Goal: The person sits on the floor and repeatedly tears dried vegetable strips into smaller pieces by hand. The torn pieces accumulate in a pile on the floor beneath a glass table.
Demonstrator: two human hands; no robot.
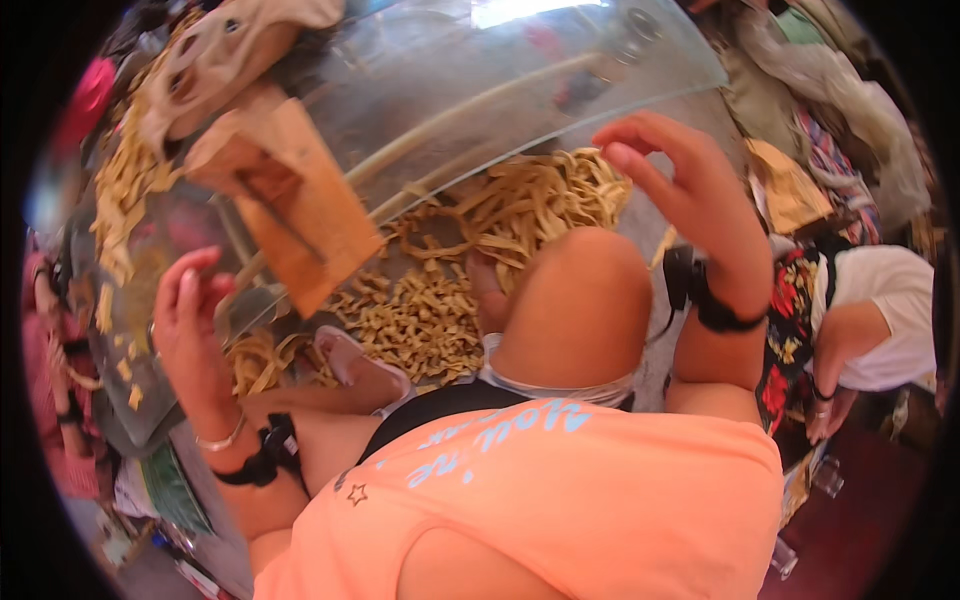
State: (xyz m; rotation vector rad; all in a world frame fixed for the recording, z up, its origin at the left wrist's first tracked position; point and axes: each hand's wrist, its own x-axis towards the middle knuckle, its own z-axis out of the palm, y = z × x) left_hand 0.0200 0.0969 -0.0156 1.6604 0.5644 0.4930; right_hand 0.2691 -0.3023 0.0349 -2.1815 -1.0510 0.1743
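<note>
My left hand (191, 315) is raised over the left part of a glass tabletop (480, 97), with its fingers bent and nothing visible in it. To its right, an orange-brown flat board or packet (307, 210) with a dark slot lies on the glass. My right hand (660, 165) hovers past the glass's near edge, thumb and fingers apart, holding nothing that I can see. Long pale yellow strips (547, 202) lie heaped below, between the hands. Short curled pieces (420, 322) of similar material cover the floor by my feet.
A beige cloth or bag (217, 60) lies at the upper left beside more yellow strips (124, 195). Clear plastic sheeting (862, 127) and a brown paper piece (787, 187) are at the right. One person in white (885, 315) is at the right; another in pink (56, 375) is at the left.
</note>
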